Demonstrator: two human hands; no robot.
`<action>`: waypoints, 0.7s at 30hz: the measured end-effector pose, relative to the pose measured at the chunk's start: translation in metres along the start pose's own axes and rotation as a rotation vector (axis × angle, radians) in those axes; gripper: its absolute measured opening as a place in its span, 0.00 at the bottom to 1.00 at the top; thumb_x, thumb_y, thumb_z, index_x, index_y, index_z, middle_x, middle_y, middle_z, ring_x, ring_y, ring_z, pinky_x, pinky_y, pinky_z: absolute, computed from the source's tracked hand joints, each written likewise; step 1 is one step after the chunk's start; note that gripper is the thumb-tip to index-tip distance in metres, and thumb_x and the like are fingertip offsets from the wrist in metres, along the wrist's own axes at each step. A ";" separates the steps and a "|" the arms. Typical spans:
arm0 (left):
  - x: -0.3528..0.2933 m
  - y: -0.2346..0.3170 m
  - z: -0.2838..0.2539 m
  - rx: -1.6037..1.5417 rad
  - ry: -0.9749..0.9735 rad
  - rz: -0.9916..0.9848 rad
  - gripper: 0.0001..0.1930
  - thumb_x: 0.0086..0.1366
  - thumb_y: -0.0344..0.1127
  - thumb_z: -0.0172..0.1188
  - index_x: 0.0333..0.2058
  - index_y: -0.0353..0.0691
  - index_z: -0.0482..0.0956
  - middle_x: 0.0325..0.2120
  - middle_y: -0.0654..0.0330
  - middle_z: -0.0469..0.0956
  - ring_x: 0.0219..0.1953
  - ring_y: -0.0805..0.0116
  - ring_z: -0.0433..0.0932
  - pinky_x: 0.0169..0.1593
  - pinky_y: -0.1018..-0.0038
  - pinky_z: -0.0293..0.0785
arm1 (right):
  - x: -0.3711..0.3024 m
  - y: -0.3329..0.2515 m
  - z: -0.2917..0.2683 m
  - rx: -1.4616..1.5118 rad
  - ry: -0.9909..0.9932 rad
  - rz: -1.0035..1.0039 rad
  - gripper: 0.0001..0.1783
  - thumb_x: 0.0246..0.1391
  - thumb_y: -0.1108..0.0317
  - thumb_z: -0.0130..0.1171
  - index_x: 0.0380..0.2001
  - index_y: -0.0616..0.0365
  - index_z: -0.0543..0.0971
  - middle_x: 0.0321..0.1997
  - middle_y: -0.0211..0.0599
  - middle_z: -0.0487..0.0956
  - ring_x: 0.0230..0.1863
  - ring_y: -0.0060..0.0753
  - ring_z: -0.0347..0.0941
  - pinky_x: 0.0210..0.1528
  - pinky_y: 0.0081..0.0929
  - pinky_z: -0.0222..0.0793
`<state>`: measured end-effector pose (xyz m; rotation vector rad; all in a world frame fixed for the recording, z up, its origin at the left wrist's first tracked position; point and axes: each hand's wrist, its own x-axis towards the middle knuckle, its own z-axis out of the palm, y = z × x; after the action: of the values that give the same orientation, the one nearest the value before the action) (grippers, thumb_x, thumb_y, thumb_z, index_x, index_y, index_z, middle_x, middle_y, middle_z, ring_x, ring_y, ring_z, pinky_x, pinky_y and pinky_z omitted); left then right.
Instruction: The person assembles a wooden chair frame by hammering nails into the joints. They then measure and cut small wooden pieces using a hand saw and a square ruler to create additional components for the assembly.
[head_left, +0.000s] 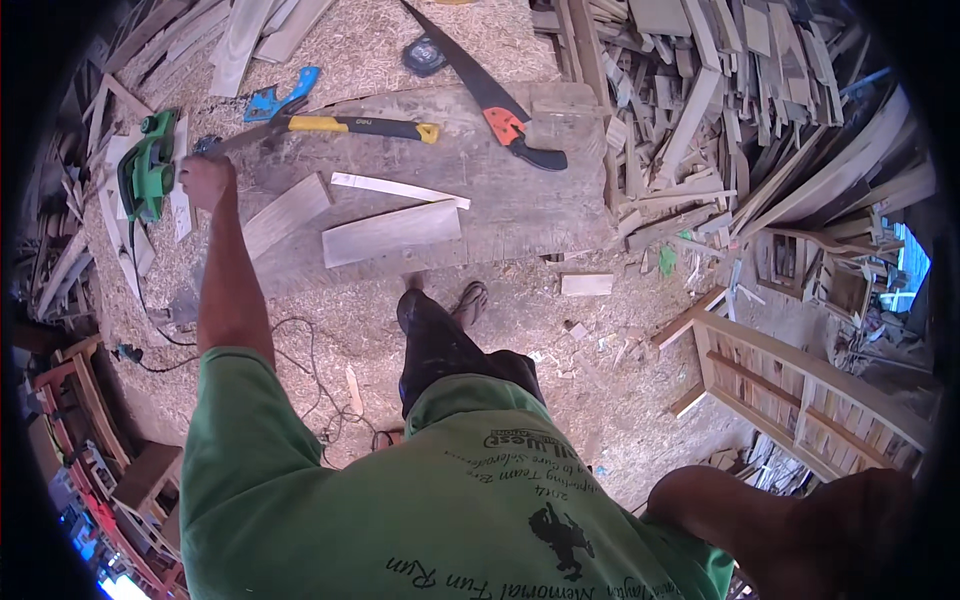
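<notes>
My left hand [208, 182] reaches to the left end of the bench, its fingers closed; what they hold, if anything, I cannot make out. Just beyond it is a small dark round object [207, 146]. Close by on the left rests a green electric planer [150, 175]. A long tool with a yellow-and-black handle [365, 127] lies across the bench, its narrow metal end near my hand. Behind that sits a blue tool [268, 103]. My right arm is bent at the lower right; the right hand [868, 525] is in dark shadow, its fingers not distinguishable.
A handsaw with an orange-and-black handle [505, 125] and a dark tape measure [425, 57] lie at the back. Cut boards [392, 235] rest on the wooden bench [540, 210]. Scrap wood is piled at right. A slatted wooden frame [800, 385] stands right; a cord [315, 365] loops over the shavings-covered floor.
</notes>
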<state>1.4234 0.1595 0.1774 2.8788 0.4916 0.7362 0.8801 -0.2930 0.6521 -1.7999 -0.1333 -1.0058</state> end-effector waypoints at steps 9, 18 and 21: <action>0.006 -0.013 -0.055 -0.662 -0.360 0.334 0.20 0.70 0.40 0.66 0.54 0.31 0.85 0.35 0.49 0.85 0.35 0.59 0.81 0.48 0.60 0.79 | -0.081 0.107 0.026 -0.372 0.250 0.285 0.09 0.70 0.81 0.62 0.50 0.69 0.83 0.46 0.50 0.87 0.41 0.40 0.87 0.45 0.37 0.89; -0.301 0.081 -0.153 -0.220 -0.937 0.803 0.53 0.57 0.35 0.77 0.80 0.46 0.60 0.65 0.43 0.76 0.52 0.41 0.87 0.52 0.51 0.87 | -0.198 0.173 0.034 -0.410 0.137 1.032 0.11 0.71 0.70 0.68 0.51 0.67 0.86 0.38 0.38 0.90 0.39 0.25 0.88 0.44 0.28 0.84; -0.306 0.082 -0.148 -0.189 -0.890 0.789 0.53 0.56 0.35 0.77 0.79 0.44 0.61 0.67 0.45 0.74 0.52 0.44 0.88 0.52 0.52 0.88 | -0.212 0.178 0.035 -0.359 0.150 1.055 0.12 0.71 0.70 0.68 0.51 0.68 0.86 0.39 0.38 0.90 0.39 0.26 0.87 0.44 0.28 0.83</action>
<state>1.1213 -0.0152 0.1873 2.7616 -0.7864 -0.4673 0.8551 -0.2750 0.3747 -1.7224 1.0426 -0.3845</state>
